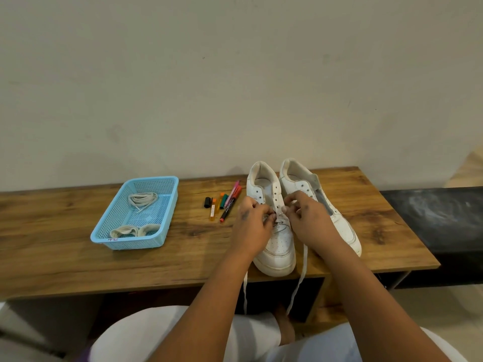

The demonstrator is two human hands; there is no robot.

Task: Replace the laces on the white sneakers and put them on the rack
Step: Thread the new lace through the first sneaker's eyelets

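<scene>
Two white sneakers stand side by side on a wooden table (78, 262), toes toward the person, heels near the wall. Both hands work on the left sneaker (274, 241). Left hand (252, 226) has fingers curled, pinching the lace (298, 286) at the lower eyelets. Right hand (308, 220) is just beside it, thumb and forefinger pinching at the eyelet row on the other side of the tongue; exact contact with the lace is hard to tell. Two loose lace ends hang off the table's front edge, one below each wrist. The right sneaker (337, 218) is touching or just beside the first, no lace visible in it, partly hidden by the right forearm.

A blue basket (104, 231) sits well apart to the left on the table, holding a coiled lace (142, 199) at its far end and two more bundles (134, 229) at the near end. Between basket and sneakers lies a small cluster of markers (224, 202). No rack visible.
</scene>
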